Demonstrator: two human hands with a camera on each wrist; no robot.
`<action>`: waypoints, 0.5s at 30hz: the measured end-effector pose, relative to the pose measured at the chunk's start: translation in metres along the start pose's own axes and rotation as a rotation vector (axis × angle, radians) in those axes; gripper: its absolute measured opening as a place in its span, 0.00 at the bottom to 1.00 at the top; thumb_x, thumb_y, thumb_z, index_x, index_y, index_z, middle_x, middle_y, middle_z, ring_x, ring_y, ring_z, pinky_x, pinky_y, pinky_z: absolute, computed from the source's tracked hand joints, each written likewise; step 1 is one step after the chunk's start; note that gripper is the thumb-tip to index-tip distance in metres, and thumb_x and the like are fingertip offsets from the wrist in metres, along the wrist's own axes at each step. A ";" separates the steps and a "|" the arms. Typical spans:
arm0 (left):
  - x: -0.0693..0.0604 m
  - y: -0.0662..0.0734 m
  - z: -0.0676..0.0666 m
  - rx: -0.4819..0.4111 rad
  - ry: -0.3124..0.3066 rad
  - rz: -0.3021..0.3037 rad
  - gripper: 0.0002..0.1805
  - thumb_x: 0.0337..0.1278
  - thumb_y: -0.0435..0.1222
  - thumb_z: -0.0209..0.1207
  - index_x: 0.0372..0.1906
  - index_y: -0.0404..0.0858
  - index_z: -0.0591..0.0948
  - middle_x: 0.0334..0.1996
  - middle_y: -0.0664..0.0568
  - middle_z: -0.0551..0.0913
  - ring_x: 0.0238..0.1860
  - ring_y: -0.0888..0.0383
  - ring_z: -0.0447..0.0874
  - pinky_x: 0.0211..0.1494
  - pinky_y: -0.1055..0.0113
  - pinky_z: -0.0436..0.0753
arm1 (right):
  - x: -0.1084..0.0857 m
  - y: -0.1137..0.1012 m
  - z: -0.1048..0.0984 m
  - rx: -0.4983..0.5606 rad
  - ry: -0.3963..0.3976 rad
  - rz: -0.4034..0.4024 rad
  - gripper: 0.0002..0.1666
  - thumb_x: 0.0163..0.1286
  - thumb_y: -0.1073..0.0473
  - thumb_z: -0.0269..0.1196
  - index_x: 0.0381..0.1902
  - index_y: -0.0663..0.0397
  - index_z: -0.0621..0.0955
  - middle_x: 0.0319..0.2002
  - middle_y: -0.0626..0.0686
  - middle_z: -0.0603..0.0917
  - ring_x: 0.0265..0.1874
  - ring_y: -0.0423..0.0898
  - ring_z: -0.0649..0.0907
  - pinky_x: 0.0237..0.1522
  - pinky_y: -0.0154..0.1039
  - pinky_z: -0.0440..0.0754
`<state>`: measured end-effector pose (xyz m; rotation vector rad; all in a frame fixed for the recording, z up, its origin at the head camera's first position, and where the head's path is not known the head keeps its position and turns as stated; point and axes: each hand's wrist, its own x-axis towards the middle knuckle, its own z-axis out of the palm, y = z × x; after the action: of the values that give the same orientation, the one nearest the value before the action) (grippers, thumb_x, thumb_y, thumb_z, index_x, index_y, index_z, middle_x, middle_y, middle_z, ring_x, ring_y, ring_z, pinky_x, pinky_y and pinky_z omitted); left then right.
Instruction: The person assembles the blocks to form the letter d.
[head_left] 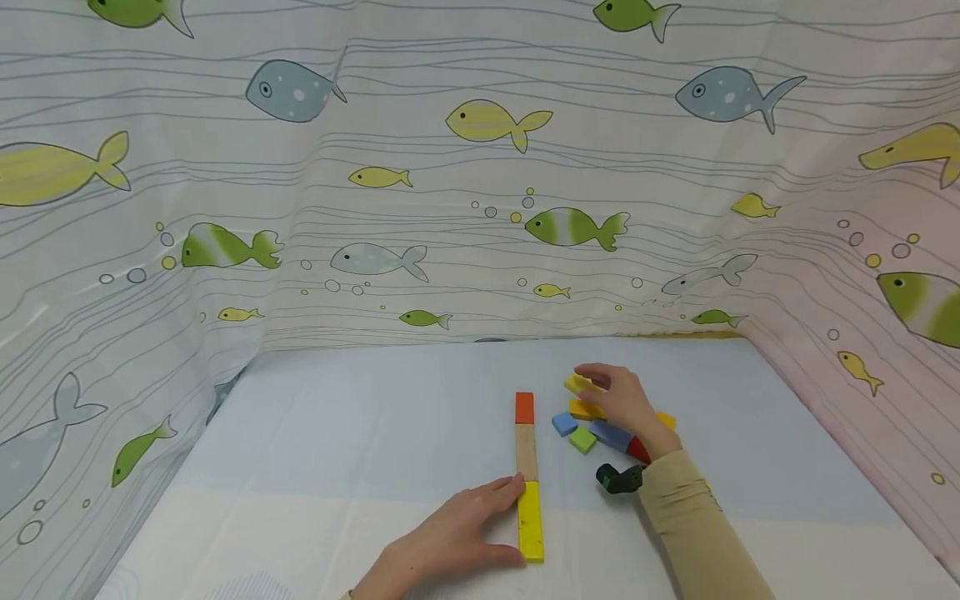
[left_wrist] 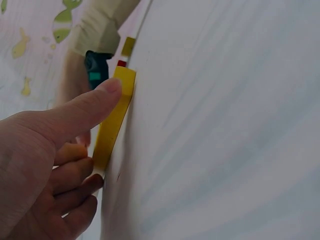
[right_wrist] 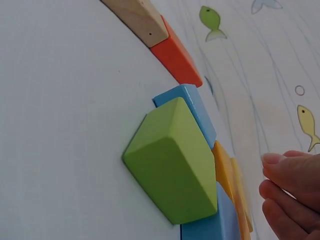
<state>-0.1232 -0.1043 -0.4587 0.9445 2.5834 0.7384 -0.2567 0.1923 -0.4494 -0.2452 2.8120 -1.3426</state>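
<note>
A row of blocks lies on the table: an orange-red block (head_left: 524,407) at the far end, a plain wooden block (head_left: 527,452), then a long yellow block (head_left: 531,523) nearest. My left hand (head_left: 465,529) holds the long yellow block from its left side, thumb at the near end and fingers at the other. My right hand (head_left: 622,400) hovers over a loose group, its fingertips beside a pale yellow block (head_left: 577,383). In the right wrist view the fingers (right_wrist: 285,165) are loosely bent, with nothing visible between them.
Around the right hand lie an orange-yellow block (head_left: 585,409), a light blue block (head_left: 565,423), a green block (head_left: 582,439), a blue-violet block (head_left: 611,435) and a red piece (head_left: 637,450). Another yellow block (head_left: 666,420) shows behind the wrist. A fish-patterned curtain (head_left: 465,200) encloses the table.
</note>
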 end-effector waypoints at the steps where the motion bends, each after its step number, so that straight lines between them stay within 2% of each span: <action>1: 0.000 0.000 0.000 -0.001 -0.001 -0.001 0.48 0.55 0.61 0.64 0.77 0.46 0.62 0.75 0.57 0.66 0.73 0.56 0.67 0.72 0.57 0.71 | 0.000 0.001 -0.001 -0.004 0.002 0.007 0.25 0.71 0.64 0.62 0.65 0.57 0.77 0.65 0.62 0.78 0.65 0.63 0.76 0.66 0.57 0.75; 8: 0.001 0.001 -0.001 -0.016 -0.012 -0.021 0.48 0.55 0.61 0.65 0.77 0.48 0.62 0.75 0.60 0.65 0.73 0.57 0.67 0.73 0.57 0.71 | 0.002 0.009 -0.005 -0.022 0.030 0.061 0.25 0.71 0.69 0.54 0.65 0.60 0.76 0.65 0.63 0.77 0.65 0.64 0.75 0.66 0.58 0.74; 15: 0.001 0.001 -0.001 -0.031 -0.024 -0.036 0.48 0.54 0.62 0.64 0.77 0.49 0.62 0.75 0.61 0.65 0.73 0.57 0.66 0.73 0.57 0.71 | 0.004 0.016 -0.001 -0.050 0.050 0.078 0.24 0.69 0.71 0.55 0.63 0.64 0.78 0.61 0.66 0.80 0.62 0.64 0.78 0.64 0.58 0.76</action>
<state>-0.1240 -0.1037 -0.4577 0.8893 2.5542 0.7509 -0.2631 0.2024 -0.4603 -0.1031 2.8657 -1.2820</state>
